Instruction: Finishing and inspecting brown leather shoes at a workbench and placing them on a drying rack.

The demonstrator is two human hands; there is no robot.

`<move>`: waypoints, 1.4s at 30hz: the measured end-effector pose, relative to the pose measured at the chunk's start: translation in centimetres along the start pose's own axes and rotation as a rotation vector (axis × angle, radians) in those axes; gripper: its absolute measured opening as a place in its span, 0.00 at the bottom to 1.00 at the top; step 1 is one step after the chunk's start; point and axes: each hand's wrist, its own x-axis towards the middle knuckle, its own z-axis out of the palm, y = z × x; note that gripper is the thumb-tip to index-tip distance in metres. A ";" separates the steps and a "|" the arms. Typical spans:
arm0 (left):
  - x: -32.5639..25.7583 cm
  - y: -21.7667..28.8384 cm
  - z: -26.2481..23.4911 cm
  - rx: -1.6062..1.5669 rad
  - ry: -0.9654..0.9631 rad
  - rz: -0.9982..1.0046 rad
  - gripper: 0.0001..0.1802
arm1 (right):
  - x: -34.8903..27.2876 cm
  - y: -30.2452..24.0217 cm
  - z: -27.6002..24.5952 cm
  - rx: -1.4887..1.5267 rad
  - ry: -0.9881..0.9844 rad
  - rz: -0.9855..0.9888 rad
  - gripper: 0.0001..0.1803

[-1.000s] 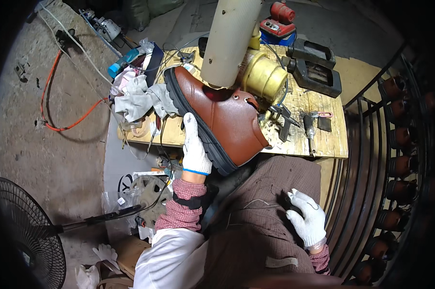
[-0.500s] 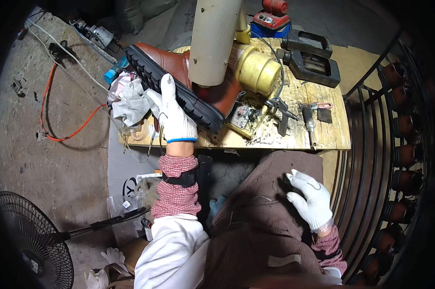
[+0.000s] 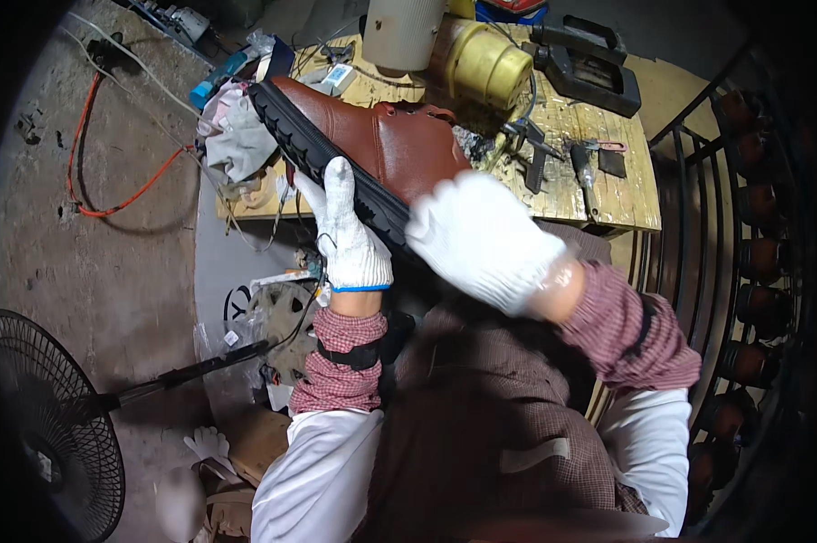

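A reddish-brown leather boot (image 3: 372,136) with a thick black lugged sole lies tilted on its side across the front of the workbench, toe to the upper left. My left hand (image 3: 352,240), in a white knit glove with a blue cuff, grips it from the sole side, thumb up along the treads. My right hand (image 3: 481,237), also white-gloved and slightly blurred, is closed at the heel end, its fingers curled over the boot's edge. That hand hides the heel and part of the shaft.
The wooden workbench (image 3: 621,204) carries a yellow cylindrical machine part (image 3: 488,63), a pale column (image 3: 399,36), black containers (image 3: 598,80), a hot-glue gun-like tool (image 3: 533,149) and crumpled rags (image 3: 235,140). A fan (image 3: 51,434) stands left; a rack (image 3: 698,172) of boots stands right.
The boot has come away from beneath the pale column toward me, held in my left hand. My right hand has risen from my lap to the boot's heel end.
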 end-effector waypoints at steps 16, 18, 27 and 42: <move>-5.9 4.4 12.0 -0.659 -0.932 -0.939 0.50 | -19.6 -3.3 -13.2 0.163 0.151 0.551 0.26; -6.9 4.8 15.1 -0.675 -1.057 -0.772 0.56 | -20.1 -3.0 -18.3 0.069 0.195 0.616 0.28; -7.1 -0.6 12.4 -0.423 -1.114 -0.843 0.57 | -21.9 9.6 -31.5 -0.735 0.169 1.619 0.28; -8.2 1.9 9.9 -0.618 -0.874 -0.824 0.47 | -27.4 7.3 -30.4 -1.020 0.143 1.686 0.26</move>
